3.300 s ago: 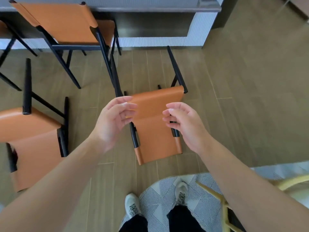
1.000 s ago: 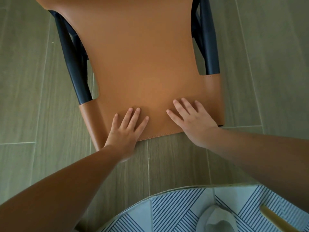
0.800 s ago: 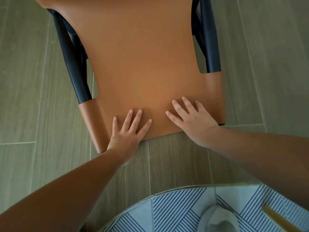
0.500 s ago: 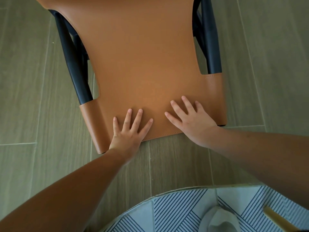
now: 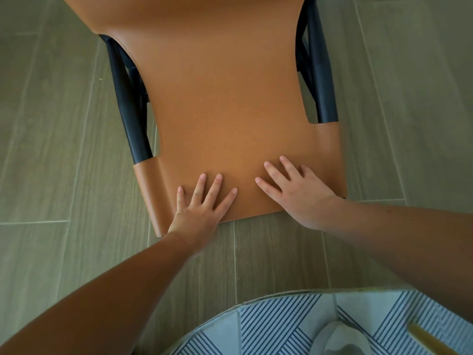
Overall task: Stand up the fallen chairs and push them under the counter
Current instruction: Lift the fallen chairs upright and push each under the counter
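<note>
An orange leather chair (image 5: 225, 98) with a black metal frame (image 5: 130, 108) lies on its back on the floor and fills the upper middle of the head view. Both hands rest on the top edge of its backrest, nearest to me. My left hand (image 5: 202, 203) lies on the left part of that edge, fingers spread on the leather and thumb hidden below it. My right hand (image 5: 294, 190) holds the right part the same way. The chair's seat and legs are cut off at the top of the view.
Grey-brown wood-look floor tiles (image 5: 51, 149) surround the chair. A round rug with blue stripes (image 5: 268, 326) lies at my feet, with my grey shoe (image 5: 337, 339) on it. A yellow wooden bar (image 5: 430, 342) shows at the bottom right corner.
Three seconds ago both hands hung open above the fallen chair; the view has since dropped close and they lie on the backrest edge. Over the last second they hardly shift.
</note>
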A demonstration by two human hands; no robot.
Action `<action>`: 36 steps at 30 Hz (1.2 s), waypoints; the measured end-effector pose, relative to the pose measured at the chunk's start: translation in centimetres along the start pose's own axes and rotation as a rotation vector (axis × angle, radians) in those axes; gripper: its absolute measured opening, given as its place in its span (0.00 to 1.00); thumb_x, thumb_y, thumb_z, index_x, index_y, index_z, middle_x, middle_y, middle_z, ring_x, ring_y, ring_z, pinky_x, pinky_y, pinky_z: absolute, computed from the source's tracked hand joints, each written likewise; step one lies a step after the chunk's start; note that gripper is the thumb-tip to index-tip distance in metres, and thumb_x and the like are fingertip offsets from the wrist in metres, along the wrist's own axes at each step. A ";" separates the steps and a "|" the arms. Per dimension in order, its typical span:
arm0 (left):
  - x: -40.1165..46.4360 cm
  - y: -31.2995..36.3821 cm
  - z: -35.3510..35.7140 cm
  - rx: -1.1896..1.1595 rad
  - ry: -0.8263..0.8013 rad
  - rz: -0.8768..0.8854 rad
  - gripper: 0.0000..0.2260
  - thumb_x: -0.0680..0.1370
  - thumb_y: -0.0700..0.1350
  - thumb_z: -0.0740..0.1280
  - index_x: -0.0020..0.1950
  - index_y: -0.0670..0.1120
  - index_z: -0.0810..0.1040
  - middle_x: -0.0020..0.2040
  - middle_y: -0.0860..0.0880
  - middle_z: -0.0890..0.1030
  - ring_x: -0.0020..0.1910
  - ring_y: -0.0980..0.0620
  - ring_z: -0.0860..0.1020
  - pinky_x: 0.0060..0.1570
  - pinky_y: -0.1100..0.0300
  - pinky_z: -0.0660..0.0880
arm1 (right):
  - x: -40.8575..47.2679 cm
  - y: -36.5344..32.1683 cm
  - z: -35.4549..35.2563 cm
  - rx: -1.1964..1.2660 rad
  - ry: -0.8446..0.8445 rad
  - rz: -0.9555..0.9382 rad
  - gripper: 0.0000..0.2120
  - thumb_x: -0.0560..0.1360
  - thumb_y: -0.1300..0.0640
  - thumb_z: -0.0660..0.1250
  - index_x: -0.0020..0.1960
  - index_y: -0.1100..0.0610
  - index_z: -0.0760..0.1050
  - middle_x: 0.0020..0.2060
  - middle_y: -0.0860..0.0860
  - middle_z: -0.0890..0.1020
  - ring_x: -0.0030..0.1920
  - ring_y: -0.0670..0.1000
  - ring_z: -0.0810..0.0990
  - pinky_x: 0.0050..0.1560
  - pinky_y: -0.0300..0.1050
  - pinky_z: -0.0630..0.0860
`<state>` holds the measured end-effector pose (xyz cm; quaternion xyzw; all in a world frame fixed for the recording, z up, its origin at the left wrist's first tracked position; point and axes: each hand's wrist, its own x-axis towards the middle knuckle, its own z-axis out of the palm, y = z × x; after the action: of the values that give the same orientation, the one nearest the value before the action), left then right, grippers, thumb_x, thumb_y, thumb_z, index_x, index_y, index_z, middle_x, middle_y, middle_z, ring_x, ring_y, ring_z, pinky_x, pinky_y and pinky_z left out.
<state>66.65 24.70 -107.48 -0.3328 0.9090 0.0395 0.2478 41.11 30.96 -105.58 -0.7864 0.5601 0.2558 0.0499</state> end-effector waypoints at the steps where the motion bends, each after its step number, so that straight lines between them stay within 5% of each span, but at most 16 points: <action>1: -0.1 -0.1 -0.2 0.013 0.012 0.006 0.47 0.79 0.41 0.60 0.70 0.57 0.18 0.69 0.47 0.16 0.76 0.36 0.31 0.70 0.27 0.47 | -0.1 0.0 -0.3 -0.003 -0.007 -0.005 0.46 0.78 0.53 0.65 0.78 0.52 0.31 0.78 0.59 0.38 0.77 0.68 0.45 0.68 0.65 0.66; 6: -1.6 -1.2 -1.8 0.109 0.108 0.088 0.45 0.77 0.44 0.60 0.74 0.53 0.23 0.77 0.43 0.28 0.79 0.36 0.39 0.70 0.29 0.52 | -0.9 -0.3 -2.3 0.015 -0.006 -0.006 0.45 0.79 0.54 0.64 0.78 0.54 0.30 0.78 0.59 0.37 0.78 0.67 0.43 0.70 0.65 0.63; 8: -2.3 -1.8 -3.3 0.142 0.197 0.161 0.42 0.73 0.45 0.63 0.81 0.50 0.42 0.80 0.40 0.43 0.79 0.36 0.52 0.68 0.31 0.61 | -1.2 -0.2 -3.2 0.025 0.004 -0.012 0.45 0.79 0.54 0.64 0.78 0.54 0.31 0.79 0.58 0.38 0.78 0.66 0.44 0.70 0.64 0.63; 10: -2.9 -2.6 -4.7 0.161 0.240 0.226 0.40 0.66 0.44 0.71 0.78 0.47 0.65 0.77 0.39 0.64 0.74 0.36 0.66 0.63 0.34 0.71 | -1.5 0.0 -4.3 0.035 0.017 -0.029 0.45 0.79 0.55 0.65 0.79 0.52 0.32 0.79 0.58 0.38 0.78 0.65 0.45 0.70 0.63 0.65; 12: -3.4 -3.8 -5.7 0.187 0.252 0.270 0.41 0.61 0.45 0.77 0.74 0.46 0.72 0.72 0.39 0.72 0.70 0.37 0.72 0.61 0.37 0.74 | -1.6 0.3 -5.4 0.049 0.041 -0.063 0.43 0.80 0.55 0.64 0.79 0.50 0.34 0.80 0.56 0.40 0.78 0.64 0.46 0.70 0.60 0.66; 17: -4.9 -6.3 -7.9 0.200 0.334 0.321 0.41 0.62 0.43 0.76 0.74 0.46 0.68 0.72 0.38 0.72 0.69 0.36 0.72 0.62 0.38 0.74 | -2.1 0.6 -8.3 0.091 0.141 -0.119 0.36 0.80 0.54 0.60 0.80 0.48 0.41 0.80 0.55 0.48 0.78 0.61 0.52 0.70 0.57 0.66; 23: -6.5 -9.0 -11.2 0.224 0.510 0.318 0.35 0.67 0.40 0.67 0.75 0.46 0.65 0.73 0.38 0.71 0.69 0.37 0.73 0.63 0.40 0.74 | -3.7 2.0 -12.2 0.113 0.435 -0.118 0.34 0.70 0.61 0.74 0.74 0.56 0.69 0.69 0.58 0.75 0.65 0.60 0.77 0.54 0.55 0.81; 27: -7.3 -10.6 -13.7 0.225 0.673 0.281 0.29 0.72 0.38 0.60 0.74 0.44 0.66 0.72 0.37 0.71 0.70 0.37 0.72 0.64 0.39 0.73 | -3.8 3.3 -14.0 0.097 0.618 -0.099 0.35 0.64 0.65 0.77 0.70 0.58 0.73 0.63 0.59 0.79 0.59 0.60 0.80 0.48 0.53 0.82; 33: -7.3 -12.9 -17.5 0.151 0.995 0.082 0.28 0.73 0.32 0.59 0.74 0.42 0.67 0.73 0.36 0.70 0.72 0.37 0.69 0.67 0.39 0.69 | -2.4 5.0 -17.9 0.042 0.863 -0.043 0.26 0.73 0.70 0.55 0.69 0.60 0.71 0.60 0.59 0.79 0.56 0.59 0.80 0.46 0.51 0.80; 36: -7.0 -14.6 -20.1 0.186 1.055 0.088 0.26 0.76 0.33 0.56 0.74 0.44 0.69 0.74 0.36 0.68 0.73 0.36 0.68 0.66 0.38 0.69 | -2.1 6.5 -20.4 0.032 0.946 0.017 0.27 0.72 0.72 0.55 0.69 0.61 0.72 0.59 0.59 0.80 0.55 0.59 0.80 0.42 0.51 0.81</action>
<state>71.85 12.68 -85.23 -0.2456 0.9228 -0.2032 -0.2163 41.82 22.89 -85.65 -0.8110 0.5317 -0.1387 -0.2008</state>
